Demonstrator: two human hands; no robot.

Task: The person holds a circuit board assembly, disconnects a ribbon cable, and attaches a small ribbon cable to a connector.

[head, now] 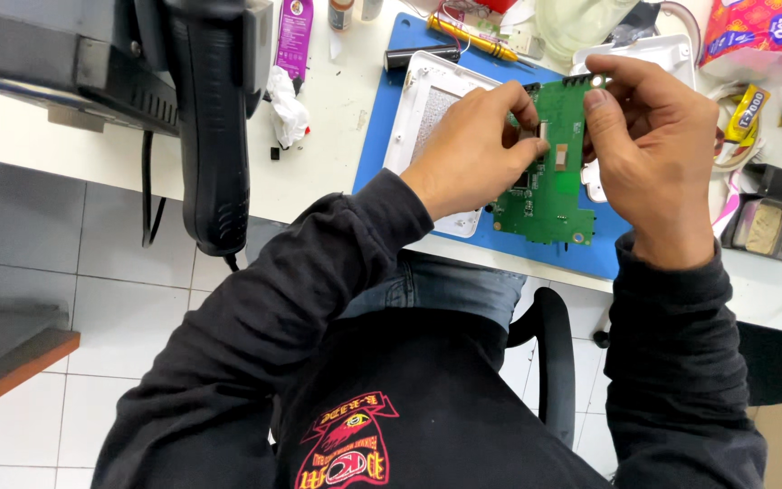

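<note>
1. Both hands close their grip on one green circuit board, held up above the blue mat in the upper middle of the frame.
2. Left hand pinches the board's left edge, fingers curled tight over its face.
3. Right hand clamps the board's upper right edge, thumb pressed on the front.
4. One white plastic housing lies on the mat, just behind the left hand.
5. One black heat gun hangs at the upper left, beside the white counter.
6. One yellow-handled tool lies at the mat's top edge.
</note>
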